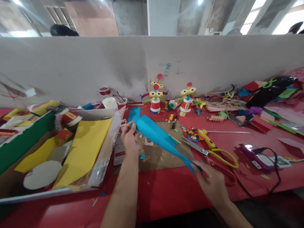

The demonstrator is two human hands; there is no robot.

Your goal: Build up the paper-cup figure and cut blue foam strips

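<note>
A long sheet of blue paper (155,131) stretches across the middle, twisted and narrowing toward the right. At its upper left end, my left hand (130,137) pinches the edge between thumb and fingers. My right hand (211,182) is closed at the narrow lower right end; a thin dark thing shows by its fingertips, too unclear to name. Under the paper lies a brown cardboard sheet (166,161) with small scraps. Scissors (196,146) with yellow and red handles rest just above my right hand, beside a yellow glue gun (206,137).
On the left stands an open box (106,158) with yellow paper (86,142) inside. Paper-cup figures (155,104) (186,104) stand before a white partition (78,66). A purple device (257,156) with a black cable sits at right, near piled craft sticks (220,103) and paper.
</note>
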